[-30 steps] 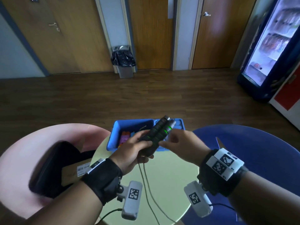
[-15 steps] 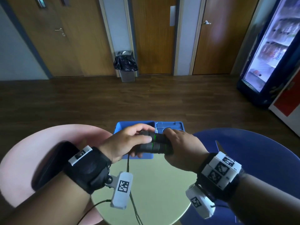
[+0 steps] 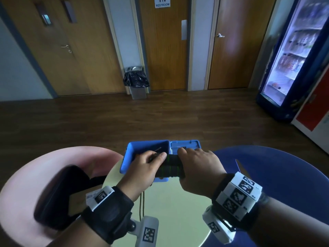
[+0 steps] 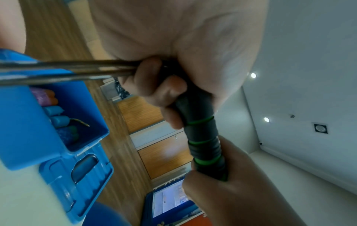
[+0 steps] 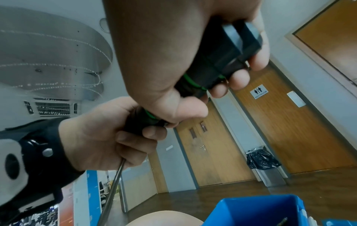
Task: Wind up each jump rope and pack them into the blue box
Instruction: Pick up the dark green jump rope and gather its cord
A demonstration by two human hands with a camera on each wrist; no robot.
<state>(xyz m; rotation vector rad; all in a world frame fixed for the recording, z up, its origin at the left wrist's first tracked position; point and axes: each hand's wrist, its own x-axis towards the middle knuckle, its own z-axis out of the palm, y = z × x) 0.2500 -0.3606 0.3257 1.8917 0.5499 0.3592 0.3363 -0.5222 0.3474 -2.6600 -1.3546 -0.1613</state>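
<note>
Two black jump rope handles with green rings (image 3: 170,168) (image 4: 203,137) (image 5: 216,67) lie side by side, held level just above the near edge of the blue box (image 3: 147,147) (image 4: 29,122) (image 5: 257,209). My left hand (image 3: 147,166) (image 4: 154,94) grips their left ends, my right hand (image 3: 197,166) (image 5: 193,85) grips their right ends. The thin dark rope (image 3: 141,202) (image 4: 67,71) (image 5: 112,189) hangs from my left hand down over the table. Several coloured jump rope handles (image 4: 56,116) lie inside the box. The box lid (image 3: 185,146) (image 4: 81,175) lies flipped to the right.
The box stands on a small round pale green table (image 3: 174,207). A pink chair (image 3: 26,184) with a black bag (image 3: 58,193) is at my left, a blue chair (image 3: 284,175) at my right. A bin (image 3: 136,84) and a drinks fridge (image 3: 292,59) stand further off.
The handles have swung from pointing away and upward to lying level across the box. Both hands moved forward over the box, and the right hand closed around the handles' ends.
</note>
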